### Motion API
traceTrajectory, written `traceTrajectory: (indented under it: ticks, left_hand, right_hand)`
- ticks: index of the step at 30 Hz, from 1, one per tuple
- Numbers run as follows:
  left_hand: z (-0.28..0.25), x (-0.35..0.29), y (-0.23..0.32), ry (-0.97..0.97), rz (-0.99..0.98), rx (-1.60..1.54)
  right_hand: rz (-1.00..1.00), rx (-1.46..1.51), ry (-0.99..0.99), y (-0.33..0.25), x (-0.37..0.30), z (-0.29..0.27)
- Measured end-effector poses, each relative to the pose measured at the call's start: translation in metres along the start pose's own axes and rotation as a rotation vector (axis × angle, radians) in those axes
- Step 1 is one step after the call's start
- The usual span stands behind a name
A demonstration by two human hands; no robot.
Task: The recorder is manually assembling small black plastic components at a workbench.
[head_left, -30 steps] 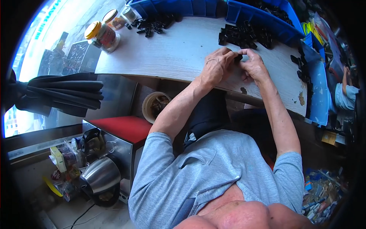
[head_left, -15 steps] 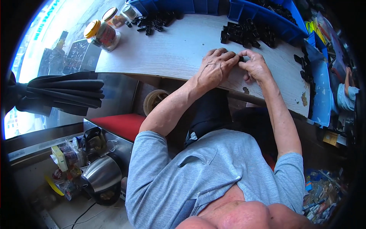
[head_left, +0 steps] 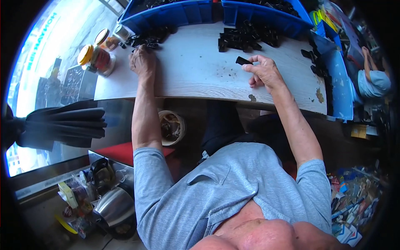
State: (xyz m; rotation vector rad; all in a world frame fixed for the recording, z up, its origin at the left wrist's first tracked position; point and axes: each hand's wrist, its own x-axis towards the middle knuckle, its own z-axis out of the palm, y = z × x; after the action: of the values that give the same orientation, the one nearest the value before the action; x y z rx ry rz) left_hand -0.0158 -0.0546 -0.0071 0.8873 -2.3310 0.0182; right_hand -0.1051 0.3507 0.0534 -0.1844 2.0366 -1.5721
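Observation:
Between the thumb and fingers of my right hand (head_left: 263,74) is a small black plastic part (head_left: 243,61), held above the table toward its middle. My left hand (head_left: 143,62) reaches to the near edge of a pile of small black parts (head_left: 156,36) at the table's far left. Its fingers are bent and drawn together, and their tips are hidden, so what they grip cannot be made out. A second heap of black plastic parts (head_left: 243,38) lies on the table beyond my right hand.
Blue bins (head_left: 166,15) with black parts line the far edge. Lidded jars (head_left: 96,59) stand left of my left hand. A light-blue tray (head_left: 338,79) borders the right side. Below the table's edge sits a round bucket (head_left: 171,128). A person's sleeve (head_left: 374,83) shows at far right.
My hands were together over the black part. The left hand has since moved left to the far-left pile, while the right keeps the part. The whole view has shifted too.

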Motion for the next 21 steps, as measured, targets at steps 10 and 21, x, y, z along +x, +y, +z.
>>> traceTrajectory:
  ticks: [10,21]
  left_hand:
    - [-0.038,-0.042,0.032,-0.146,0.268,-0.042]
    - [-0.045,-0.077,0.081,-0.153,0.357,-0.227]
  right_hand:
    - [-0.035,0.300,0.479,0.028,0.029,-0.120]
    - [-0.029,0.185,0.426,0.013,0.037,-0.092]
